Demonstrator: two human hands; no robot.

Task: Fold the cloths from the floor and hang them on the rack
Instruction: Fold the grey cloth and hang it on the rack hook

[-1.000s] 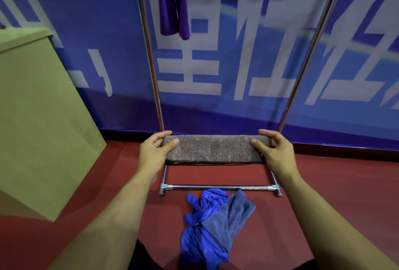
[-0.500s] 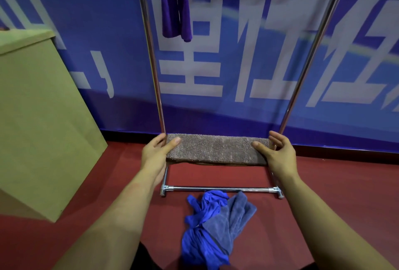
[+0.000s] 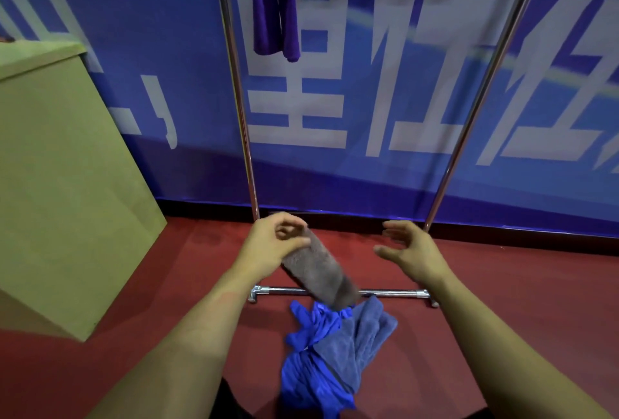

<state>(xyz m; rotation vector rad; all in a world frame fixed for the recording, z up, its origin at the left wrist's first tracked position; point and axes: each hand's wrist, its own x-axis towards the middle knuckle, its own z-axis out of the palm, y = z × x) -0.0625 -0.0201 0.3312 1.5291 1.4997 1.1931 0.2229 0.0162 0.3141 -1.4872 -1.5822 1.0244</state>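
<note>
A folded grey-brown cloth [image 3: 320, 271] hangs down and to the right from my left hand [image 3: 274, 246], which grips its upper end in front of the rack. My right hand [image 3: 403, 247] is off the cloth, fingers spread and relaxed, a short way to the right. The metal rack [image 3: 241, 110] stands against the blue wall, its base bar [image 3: 392, 292] on the red floor. A purple cloth [image 3: 274, 6] hangs from the rack's top. On the floor below my hands lies a heap of a bright blue cloth [image 3: 306, 355] and a grey-blue cloth [image 3: 360, 340].
A tan box or cabinet [image 3: 67, 184] stands at the left, close to the rack's left pole. The blue banner wall [image 3: 368, 100] with white characters is right behind the rack. Red floor stretches to the right of the heap.
My right hand has let go of the grey-brown cloth. The cloth, held flat between both hands before, now dangles from my left hand alone.
</note>
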